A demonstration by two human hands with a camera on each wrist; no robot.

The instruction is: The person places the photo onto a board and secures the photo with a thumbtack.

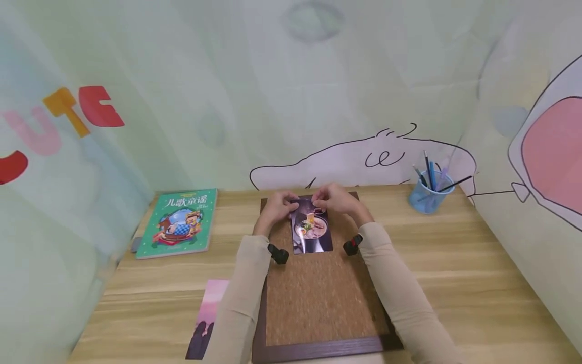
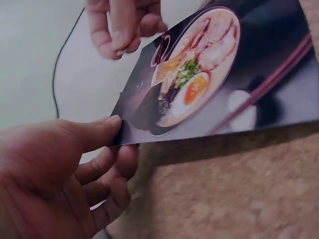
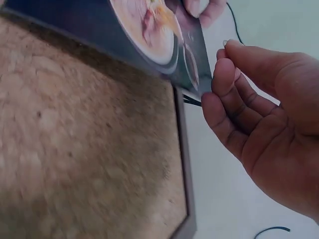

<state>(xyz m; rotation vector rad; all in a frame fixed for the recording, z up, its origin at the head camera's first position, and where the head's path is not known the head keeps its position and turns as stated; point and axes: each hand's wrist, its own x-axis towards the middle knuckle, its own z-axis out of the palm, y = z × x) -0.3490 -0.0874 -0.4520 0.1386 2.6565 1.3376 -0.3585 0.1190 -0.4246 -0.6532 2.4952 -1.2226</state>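
A glossy photo (image 1: 311, 230) of a ramen bowl is over the upper part of a cork board (image 1: 325, 298) with a dark frame. My left hand (image 1: 278, 208) pinches the photo's upper left corner between thumb and fingers; in the left wrist view the photo (image 2: 199, 74) tilts up off the cork. My right hand (image 1: 337, 199) is at the photo's upper right corner, fingers curled. In the right wrist view its thumb and forefinger pinch a tiny pale, shiny piece (image 3: 225, 43), whose kind I cannot tell, while lower fingertips (image 3: 212, 102) are right at the photo's edge.
A green children's book (image 1: 179, 222) lies at the back left of the wooden table (image 1: 454, 283). A pink sunset photo (image 1: 211, 308) lies left of the board, partly behind the left sleeve. A blue cup (image 1: 426, 199) of pens stands back right, near the printed curtain (image 1: 273, 101).
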